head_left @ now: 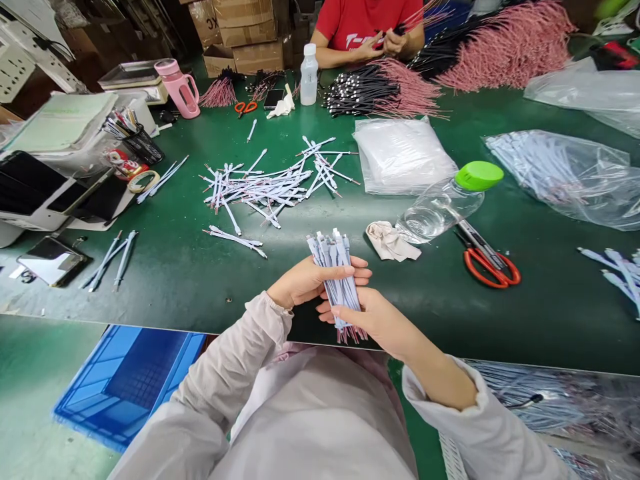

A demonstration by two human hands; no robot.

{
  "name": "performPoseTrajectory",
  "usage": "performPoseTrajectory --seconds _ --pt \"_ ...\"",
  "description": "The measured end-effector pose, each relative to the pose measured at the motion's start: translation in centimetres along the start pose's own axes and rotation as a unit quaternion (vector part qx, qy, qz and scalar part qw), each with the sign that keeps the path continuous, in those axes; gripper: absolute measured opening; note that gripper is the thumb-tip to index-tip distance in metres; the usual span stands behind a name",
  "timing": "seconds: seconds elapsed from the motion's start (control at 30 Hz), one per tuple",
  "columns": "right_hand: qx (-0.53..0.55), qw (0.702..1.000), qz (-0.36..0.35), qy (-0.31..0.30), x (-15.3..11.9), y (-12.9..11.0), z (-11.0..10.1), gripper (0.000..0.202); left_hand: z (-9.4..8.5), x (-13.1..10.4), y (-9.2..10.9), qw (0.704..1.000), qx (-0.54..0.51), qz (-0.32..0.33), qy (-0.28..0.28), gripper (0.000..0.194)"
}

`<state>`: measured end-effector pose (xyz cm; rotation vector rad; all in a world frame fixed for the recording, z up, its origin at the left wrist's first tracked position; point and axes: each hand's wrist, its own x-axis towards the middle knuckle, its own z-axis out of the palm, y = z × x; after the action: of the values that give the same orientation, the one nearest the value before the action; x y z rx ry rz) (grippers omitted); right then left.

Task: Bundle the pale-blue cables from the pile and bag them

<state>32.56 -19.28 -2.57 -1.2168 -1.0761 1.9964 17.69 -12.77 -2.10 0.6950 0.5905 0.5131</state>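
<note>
A bundle of short white cables (341, 290) stands between my two hands, connector ends up and reddish wire ends down, near the table's front edge. My left hand (313, 279) wraps round its upper part, thumb across the front. Lower down, my right hand (367, 312) grips the same bundle from the other side. Beyond them lies a loose pile of similar white cables (265, 187) on the green table (300, 123). A crumpled cloth (393, 241) is to the right of the bundle, beside a clear bottle with a green lid (440, 207).
Red-handled scissors (493, 268) lie at right, near bagged cables (555, 167) and stacked plastic bags (405, 155). A pink mug (179, 89) and white bottle (309, 75) stand farther back. Across the table, a person in red (367, 33) handles wires. A blue crate (130, 380) is below left.
</note>
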Motion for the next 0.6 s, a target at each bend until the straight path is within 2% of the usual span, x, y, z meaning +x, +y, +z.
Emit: performPoseTrajectory --seconds 0.07,0.17,0.23,0.37,0.6 --pt "0.072 0.996 0.02 -0.05 -0.09 -0.08 -0.15 0.033 -0.01 -0.04 0.05 1.0 0.004 -0.01 -0.006 0.023" --pt "0.19 0.973 0.052 -0.122 -0.27 -0.38 -0.41 0.04 -0.1 -0.06 0.18 0.999 0.004 -0.029 -0.013 0.021" --pt "0.223 0.965 0.061 -0.128 -0.31 -0.47 -0.52 0.041 -0.17 -0.03 0.23 0.999 0.002 -0.035 -0.011 0.02" --pt "0.224 0.966 0.075 -0.104 -0.12 -0.08 -0.68 0.037 -0.25 0.06 0.21 0.999 0.004 -0.039 -0.009 0.021" --pt "0.246 0.958 0.065 -0.135 0.19 0.34 -0.66 0.04 -0.22 0.1 0.34 0.999 0.027 -0.031 0.007 0.021"
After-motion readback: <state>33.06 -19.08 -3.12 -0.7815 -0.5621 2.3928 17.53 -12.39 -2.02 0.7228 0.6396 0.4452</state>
